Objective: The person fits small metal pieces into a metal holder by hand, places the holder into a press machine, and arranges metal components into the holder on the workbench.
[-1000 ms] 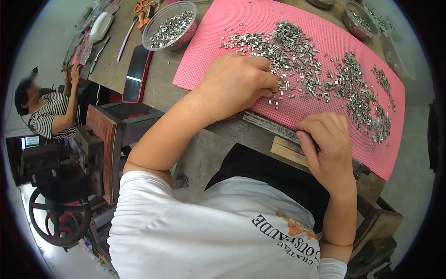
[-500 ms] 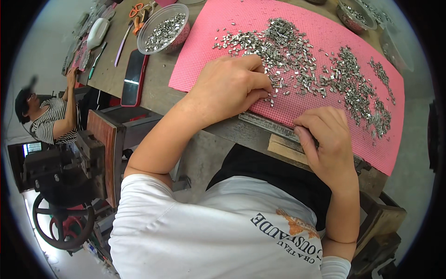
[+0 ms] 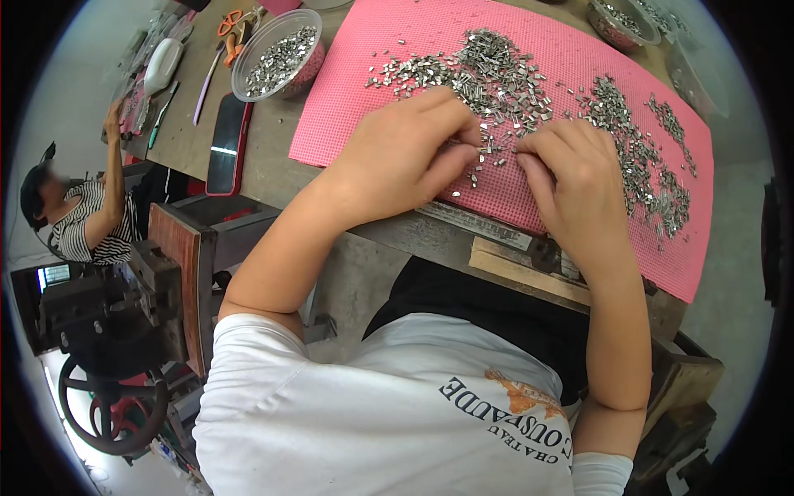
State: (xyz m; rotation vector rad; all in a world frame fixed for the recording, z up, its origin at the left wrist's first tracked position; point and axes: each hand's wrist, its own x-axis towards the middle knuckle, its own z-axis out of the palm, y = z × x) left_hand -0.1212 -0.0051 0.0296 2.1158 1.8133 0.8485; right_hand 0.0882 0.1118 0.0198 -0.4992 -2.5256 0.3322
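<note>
Pink, textured mat (image 3: 337, 112) spreads before us. By its near edge, our left hand (image 3: 401, 157) and right hand (image 3: 581, 175) curl their fingers (image 3: 457, 118); whether gripping anything, we cannot tell. Small metal pieces (image 3: 496, 66) lie between them and toward the far edge.

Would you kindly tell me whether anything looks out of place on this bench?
One small, apparently metal piece lies on the bare table between the phone and the pink mat. It looks stray because similar pieces are gathered on the mat or in the plastic bowl. Nothing looks plainly damaged.
</note>
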